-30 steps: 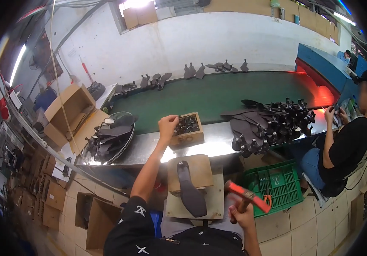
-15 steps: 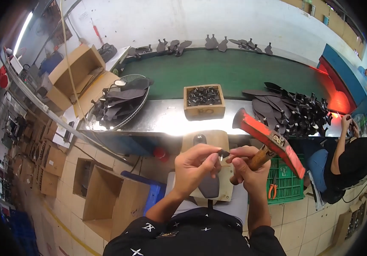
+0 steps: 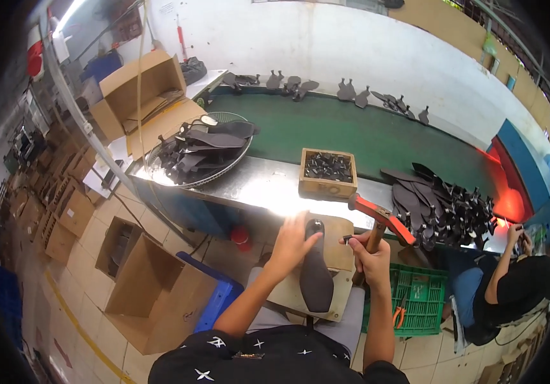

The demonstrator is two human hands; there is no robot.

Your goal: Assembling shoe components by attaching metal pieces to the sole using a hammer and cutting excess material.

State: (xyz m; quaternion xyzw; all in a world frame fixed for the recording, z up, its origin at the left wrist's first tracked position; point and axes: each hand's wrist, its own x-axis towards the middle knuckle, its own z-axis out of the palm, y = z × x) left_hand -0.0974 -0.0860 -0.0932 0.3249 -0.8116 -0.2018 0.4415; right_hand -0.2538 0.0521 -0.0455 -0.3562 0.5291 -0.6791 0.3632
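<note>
A dark shoe sole (image 3: 316, 281) lies lengthwise on a wooden board (image 3: 342, 246) over my lap, its narrow end away from me. Beside that end is my left hand (image 3: 291, 246), fingers stretched out and slightly blurred, the thumb at the sole's edge. It appears to hold nothing. My right hand (image 3: 372, 259) grips the wooden handle of a hammer (image 3: 384, 217), whose red head points up and away. Between the same hand's thumb and forefinger is a small black piece with a pale pin (image 3: 347, 239).
Ahead, a wooden box (image 3: 327, 187) of small black pieces stands on the metal ledge, between a wire basket (image 3: 201, 182) of soles and a heap of heeled soles (image 3: 438, 208). Behind runs a green conveyor belt (image 3: 352, 131). A green crate (image 3: 419, 294) holds orange-handled pliers. Another person sits at right.
My hands have moved apart. The left went to the narrow end of the sole; the right keeps the hammer and the small black piece. The view has shifted and tilted.
</note>
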